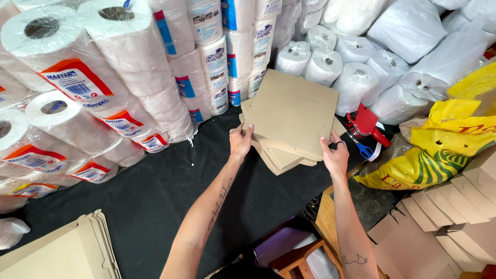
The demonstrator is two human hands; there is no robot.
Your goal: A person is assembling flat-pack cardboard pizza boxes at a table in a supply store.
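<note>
A fanned stack of flat brown cardboard sheets [292,116] is held over the black cloth [155,191] on the table. My left hand [240,142] grips the stack's lower left edge, thumb on top. My right hand [335,156] holds the lower right corner of the top sheet. Both forearms reach in from the bottom of the head view.
Wrapped paper rolls [103,77] are piled at left and behind. White plastic sacks [408,31] fill the back right. A red tape dispenser [366,123] and blue scissors [363,150] lie right of the stack. Yellow bags [439,150], folded boxes [454,217] and flat cardboard [62,250] surround.
</note>
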